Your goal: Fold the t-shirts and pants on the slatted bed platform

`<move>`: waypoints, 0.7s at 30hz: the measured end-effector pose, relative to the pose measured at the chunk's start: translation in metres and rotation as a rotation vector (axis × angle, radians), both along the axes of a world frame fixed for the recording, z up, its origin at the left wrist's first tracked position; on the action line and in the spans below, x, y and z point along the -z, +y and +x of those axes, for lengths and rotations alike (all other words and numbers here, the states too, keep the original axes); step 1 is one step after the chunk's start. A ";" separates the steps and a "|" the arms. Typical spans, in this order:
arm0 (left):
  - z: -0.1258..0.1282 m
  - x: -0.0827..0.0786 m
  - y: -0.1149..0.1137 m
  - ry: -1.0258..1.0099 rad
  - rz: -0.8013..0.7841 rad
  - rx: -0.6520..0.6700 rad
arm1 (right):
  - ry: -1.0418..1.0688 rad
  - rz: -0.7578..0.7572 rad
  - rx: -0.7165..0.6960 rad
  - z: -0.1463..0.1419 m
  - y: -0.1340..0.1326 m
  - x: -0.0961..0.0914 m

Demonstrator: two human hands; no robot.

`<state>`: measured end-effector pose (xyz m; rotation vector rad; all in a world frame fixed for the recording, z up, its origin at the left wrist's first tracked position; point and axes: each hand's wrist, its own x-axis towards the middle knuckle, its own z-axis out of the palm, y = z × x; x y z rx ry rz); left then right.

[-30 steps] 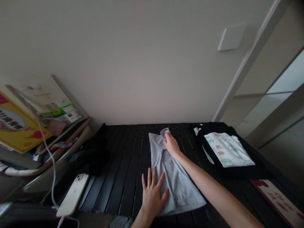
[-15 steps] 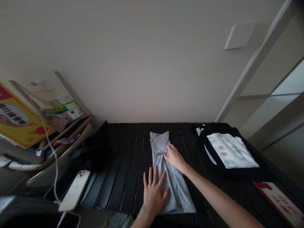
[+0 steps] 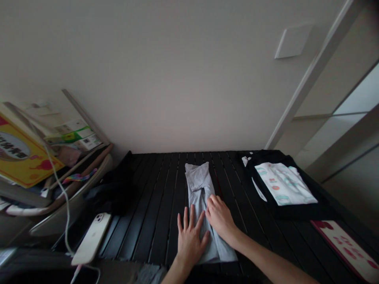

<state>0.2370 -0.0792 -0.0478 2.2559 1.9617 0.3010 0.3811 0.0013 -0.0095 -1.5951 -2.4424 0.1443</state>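
Note:
A light grey garment (image 3: 197, 177), folded into a long narrow strip, lies on the black slatted table (image 3: 156, 197). Its far end is doubled over, and its near end is wider. My left hand (image 3: 191, 238) rests flat on the strip's near left part, fingers spread. Just to the right and slightly farther off, my right hand (image 3: 220, 215) has its fingers bent and pinched on the garment's right edge. Part of the cloth is hidden under both hands.
A folded white printed cloth (image 3: 286, 183) sits on black folded clothing (image 3: 268, 157) at the right. Nearer lies a red-edged printed box (image 3: 346, 244). On the left are a phone (image 3: 92, 238) with a white cable, dark cloth (image 3: 109, 193) and a yellow box (image 3: 26, 157).
My right hand has moved toward me along the garment, drawing its right edge inward so the strip looks narrower. My left hand stays pressed in nearly the same place.

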 end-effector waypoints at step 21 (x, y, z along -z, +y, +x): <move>-0.029 -0.035 0.132 0.043 0.191 0.050 | 0.400 -0.233 -0.180 0.041 -0.052 0.055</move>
